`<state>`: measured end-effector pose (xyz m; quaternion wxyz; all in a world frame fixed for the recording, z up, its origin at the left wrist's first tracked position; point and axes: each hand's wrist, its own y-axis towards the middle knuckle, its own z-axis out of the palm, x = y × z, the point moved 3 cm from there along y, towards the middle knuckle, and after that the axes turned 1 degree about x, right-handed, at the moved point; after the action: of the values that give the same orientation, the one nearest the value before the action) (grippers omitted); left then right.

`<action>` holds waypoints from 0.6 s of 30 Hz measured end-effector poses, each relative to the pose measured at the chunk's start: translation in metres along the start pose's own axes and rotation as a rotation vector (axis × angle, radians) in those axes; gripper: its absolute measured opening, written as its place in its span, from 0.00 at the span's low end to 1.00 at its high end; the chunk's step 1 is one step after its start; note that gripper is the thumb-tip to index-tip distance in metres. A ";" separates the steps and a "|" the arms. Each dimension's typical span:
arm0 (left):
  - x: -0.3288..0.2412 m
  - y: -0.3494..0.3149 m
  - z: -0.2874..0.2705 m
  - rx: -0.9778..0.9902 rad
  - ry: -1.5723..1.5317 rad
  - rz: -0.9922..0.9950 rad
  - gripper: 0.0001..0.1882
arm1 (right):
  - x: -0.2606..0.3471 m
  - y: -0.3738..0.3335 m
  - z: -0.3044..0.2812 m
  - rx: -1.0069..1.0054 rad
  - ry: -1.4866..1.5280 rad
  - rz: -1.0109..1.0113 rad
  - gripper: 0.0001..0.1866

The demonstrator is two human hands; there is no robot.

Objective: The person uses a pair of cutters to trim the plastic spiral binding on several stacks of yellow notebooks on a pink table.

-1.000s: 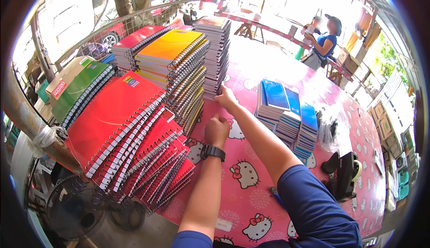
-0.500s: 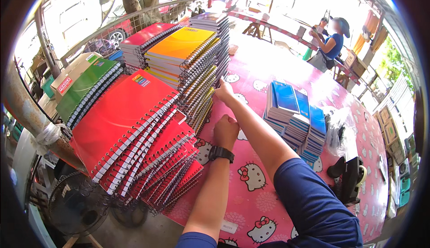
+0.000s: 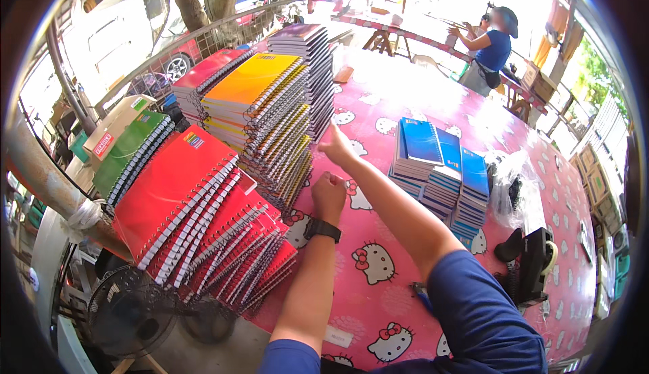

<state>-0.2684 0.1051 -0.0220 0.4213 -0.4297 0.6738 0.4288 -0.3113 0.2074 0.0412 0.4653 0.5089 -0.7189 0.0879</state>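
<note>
My right hand (image 3: pixel 340 148) reaches to the foot of a tall stack of dark purple-covered notebooks (image 3: pixel 319 77), its index finger stretched out and thumb apart, at or touching the stack's lower edge. Closer to me, my left hand (image 3: pixel 329 195), with a black watch on the wrist, is curled into a fist beside a stack of yellow spiral notebooks (image 3: pixel 253 87); nothing shows in it. Red spiral notebooks (image 3: pixel 177 171) lie fanned in a leaning pile at the left. Behind them are a green spiral notebook (image 3: pixel 128 151) and another red stack (image 3: pixel 211 70).
Blue notebooks (image 3: pixel 420 143) stand in several stacks right of my arm. Beyond are a plastic bag (image 3: pixel 512 185) and a black tape dispenser (image 3: pixel 537 266). The pink patterned table (image 3: pixel 351 293) has a metal rail (image 3: pixel 203 29) behind it. A fan (image 3: pixel 132 313) stands below left; a person (image 3: pixel 497 50) works farther off.
The view has shifted slightly, and the stacks appear farther left. My hands keep nearly the same places by the stacks. The person in the background has stretched their arms forward.
</note>
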 end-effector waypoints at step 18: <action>-0.060 -0.255 -0.205 -0.592 -0.142 0.142 0.14 | 0.042 -0.242 -0.085 0.745 0.407 -0.020 0.16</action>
<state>-0.0534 -0.1419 0.0359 0.2929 -0.4544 0.5169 0.6638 -0.0671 0.1178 0.0355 0.3826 0.6217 -0.5265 0.4358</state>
